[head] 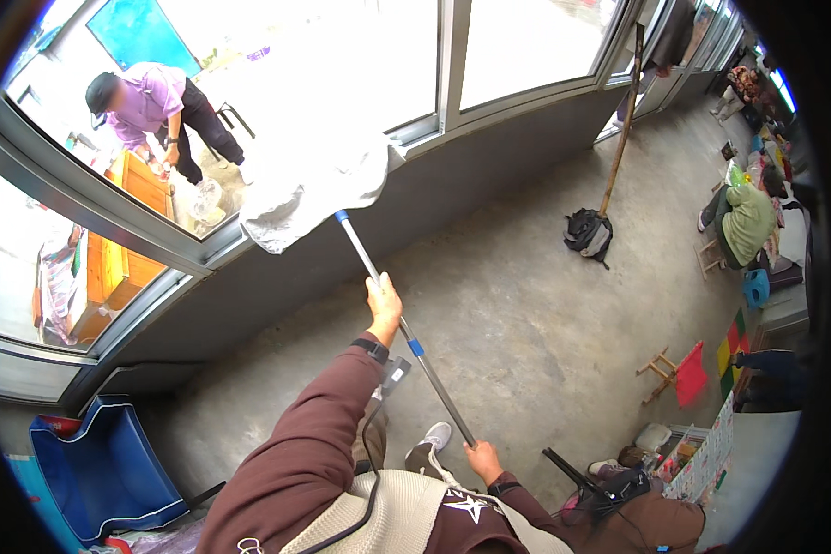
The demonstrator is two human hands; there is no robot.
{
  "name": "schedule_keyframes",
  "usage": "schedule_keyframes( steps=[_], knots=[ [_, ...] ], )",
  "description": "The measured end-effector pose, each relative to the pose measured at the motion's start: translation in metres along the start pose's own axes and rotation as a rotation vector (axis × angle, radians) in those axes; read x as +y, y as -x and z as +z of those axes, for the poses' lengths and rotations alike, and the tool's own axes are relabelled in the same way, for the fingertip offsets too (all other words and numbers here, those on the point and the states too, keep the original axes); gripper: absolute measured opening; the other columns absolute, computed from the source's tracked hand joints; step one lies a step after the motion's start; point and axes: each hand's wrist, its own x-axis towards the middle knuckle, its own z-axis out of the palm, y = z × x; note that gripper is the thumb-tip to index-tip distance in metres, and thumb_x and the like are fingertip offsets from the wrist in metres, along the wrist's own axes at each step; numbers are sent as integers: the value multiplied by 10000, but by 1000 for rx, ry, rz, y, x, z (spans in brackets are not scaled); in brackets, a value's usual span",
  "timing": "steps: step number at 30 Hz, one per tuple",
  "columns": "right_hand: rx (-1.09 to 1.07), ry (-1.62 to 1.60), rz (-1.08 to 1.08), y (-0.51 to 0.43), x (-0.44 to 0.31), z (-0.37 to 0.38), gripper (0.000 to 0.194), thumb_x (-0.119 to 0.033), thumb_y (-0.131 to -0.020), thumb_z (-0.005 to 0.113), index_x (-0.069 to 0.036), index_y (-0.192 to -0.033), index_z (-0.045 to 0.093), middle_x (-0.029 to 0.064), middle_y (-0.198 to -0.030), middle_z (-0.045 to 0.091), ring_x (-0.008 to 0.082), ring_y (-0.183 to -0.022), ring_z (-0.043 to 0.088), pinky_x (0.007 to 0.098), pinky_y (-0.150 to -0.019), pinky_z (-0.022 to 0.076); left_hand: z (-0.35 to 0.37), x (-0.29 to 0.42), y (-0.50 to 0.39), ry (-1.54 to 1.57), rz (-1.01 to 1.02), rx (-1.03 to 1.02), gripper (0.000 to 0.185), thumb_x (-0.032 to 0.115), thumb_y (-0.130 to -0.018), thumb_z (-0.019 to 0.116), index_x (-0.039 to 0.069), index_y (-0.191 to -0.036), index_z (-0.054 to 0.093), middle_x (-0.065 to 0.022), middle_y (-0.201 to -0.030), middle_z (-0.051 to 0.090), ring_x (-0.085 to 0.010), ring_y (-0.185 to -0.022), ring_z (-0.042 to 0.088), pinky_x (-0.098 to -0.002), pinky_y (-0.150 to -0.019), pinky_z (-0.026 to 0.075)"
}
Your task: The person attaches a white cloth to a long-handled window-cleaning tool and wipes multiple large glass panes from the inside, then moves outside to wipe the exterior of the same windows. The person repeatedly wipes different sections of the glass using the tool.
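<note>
My left hand (pixel 384 305) grips the upper part of a metal telescopic pole (pixel 440 388) with blue plastic joints. Nearer my body, my right hand (pixel 483 461) is closed round the pole's lower end. At the pole's far end a white cloth (pixel 305 201) lies against the window glass and hangs over the sill. It hides whatever head the pole has. The aluminium window frame (pixel 450 69) runs beside and above the cloth, over a dark grey wall (pixel 457 166).
A wooden-handled mop (pixel 588 235) leans by the wall ahead. A blue fabric chair (pixel 104 471) stands lower left. A small wooden stool (pixel 658 374) is on the right. People sit along the right side (pixel 748 221), and a person in purple (pixel 149 104) bends outside the window.
</note>
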Motion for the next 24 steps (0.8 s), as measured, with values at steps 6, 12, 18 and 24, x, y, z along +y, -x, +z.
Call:
schedule_keyframes(
  steps=[6,12,18,24],
  knots=[
    [29,-34,-32,6,17,-18,374,-398,-800,568,-27,-783,616,200,-781,616,400,-765,579,478,-669,456,-5,49,40,353,-132,-227,205,300,-915,470,143,-875,345,28,-591,362,-75,-425,352,-223,-361,329],
    [137,-8,14,0,45,-49,371,-399,-784,588,-28,-774,578,183,-773,613,376,-756,581,467,-658,441,14,127,120,458,84,-420,161,105,-876,476,104,-971,346,-11,-697,392,-95,-538,400,-232,-490,395],
    [350,-185,-299,-22,-1,-155,251,-285,-758,618,-54,-839,559,141,-832,605,335,-830,558,433,-715,432,69,179,186,568,181,-595,149,82,-891,446,104,-995,343,-16,-724,410,-97,-573,429,-227,-539,401],
    [607,-314,-478,-48,-72,-288,236,-222,-764,610,-43,-886,517,149,-822,592,345,-806,559,422,-698,433,159,208,229,553,208,-718,175,94,-888,474,106,-1006,345,-19,-783,424,-103,-615,463,-234,-579,415]
  ],
)
